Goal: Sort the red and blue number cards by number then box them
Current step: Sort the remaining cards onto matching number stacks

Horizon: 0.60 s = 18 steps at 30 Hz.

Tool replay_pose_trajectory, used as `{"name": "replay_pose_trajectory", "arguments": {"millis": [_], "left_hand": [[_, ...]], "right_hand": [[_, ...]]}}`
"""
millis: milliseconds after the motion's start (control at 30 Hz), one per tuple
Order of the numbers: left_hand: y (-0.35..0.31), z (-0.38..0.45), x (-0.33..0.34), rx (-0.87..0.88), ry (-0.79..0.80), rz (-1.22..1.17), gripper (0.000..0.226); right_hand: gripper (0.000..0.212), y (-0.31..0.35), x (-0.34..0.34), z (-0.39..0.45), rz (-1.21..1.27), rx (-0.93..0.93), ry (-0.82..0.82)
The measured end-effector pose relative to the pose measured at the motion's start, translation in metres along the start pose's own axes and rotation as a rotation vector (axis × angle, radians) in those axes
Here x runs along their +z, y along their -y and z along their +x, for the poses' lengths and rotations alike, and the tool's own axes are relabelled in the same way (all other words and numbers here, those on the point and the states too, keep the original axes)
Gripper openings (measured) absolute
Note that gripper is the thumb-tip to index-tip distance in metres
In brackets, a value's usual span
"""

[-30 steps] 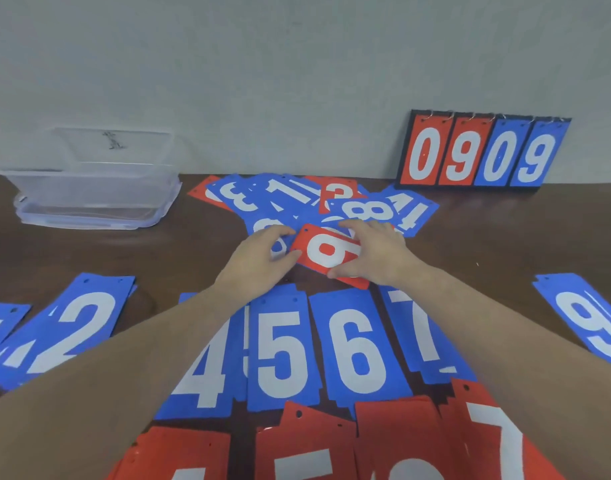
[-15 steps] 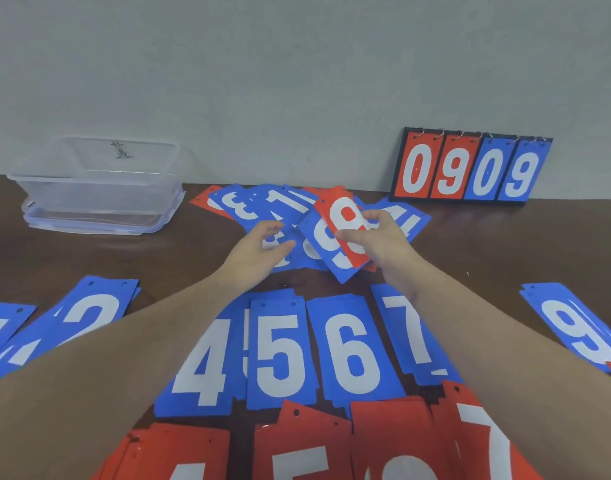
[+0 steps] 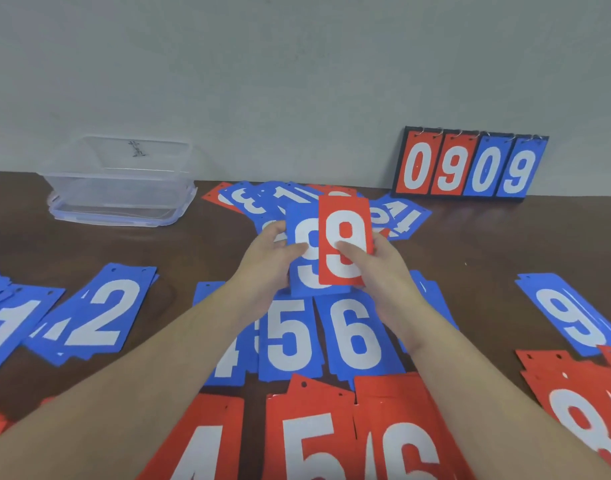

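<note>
Head view | my right hand [image 3: 383, 268] pinches the red 9 card [image 3: 345, 237], thumb on its face | my left hand [image 3: 266, 268] pinches the blue 9 card [image 3: 302, 251] behind it | both raised above the sorted blue row [image 3: 317, 337]

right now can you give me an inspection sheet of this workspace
surface: dark wooden table, mostly covered with cards.
job's things: red 9 and blue 9 held up together, the red overlapping the blue; sorted blue piles 1, 2, 5, 6, 9; red piles 4, 5, 6, 8 nearest the camera; unsorted heap behind the hands; clear box far left, no cards in it.
clutter: scoreboard reading 0909 against the wall.
grippers: left hand holds the blue 9; right hand holds the red 9.
cables: nothing seen.
surroundings: plain grey wall.
</note>
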<state>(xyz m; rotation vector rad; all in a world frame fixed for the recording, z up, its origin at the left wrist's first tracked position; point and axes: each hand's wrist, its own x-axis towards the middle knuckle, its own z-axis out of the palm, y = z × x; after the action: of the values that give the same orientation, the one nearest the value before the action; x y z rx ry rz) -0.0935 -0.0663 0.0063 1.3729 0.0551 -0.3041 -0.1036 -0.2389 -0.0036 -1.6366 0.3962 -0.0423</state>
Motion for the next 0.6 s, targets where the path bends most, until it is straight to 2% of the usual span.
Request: {"name": "replay_pose_trajectory", "arguments": {"millis": [133,267,400,600], "left_hand": [[-0.002,-0.013,-0.012,0.063,-0.123,0.071,0.025],[0.000,-0.025,-0.016,0.089,-0.165,0.129,0.021],[0.007,-0.035,0.001,0.106,-0.139,0.169,0.025],[0.010,-0.046,0.063,0.151,-0.009,0.241,0.026]], "right_hand": [[0.030,-0.006,-0.011,-0.027,0.035,-0.054,-0.017],[0.024,-0.019,-0.028,-0.051,0.047,-0.066,-0.063],[0.025,-0.028,-0.047,-0.074,0.031,-0.100,-0.120],[0.020,-0.023,-0.100,-0.095,0.065,-0.125,-0.204]]}}
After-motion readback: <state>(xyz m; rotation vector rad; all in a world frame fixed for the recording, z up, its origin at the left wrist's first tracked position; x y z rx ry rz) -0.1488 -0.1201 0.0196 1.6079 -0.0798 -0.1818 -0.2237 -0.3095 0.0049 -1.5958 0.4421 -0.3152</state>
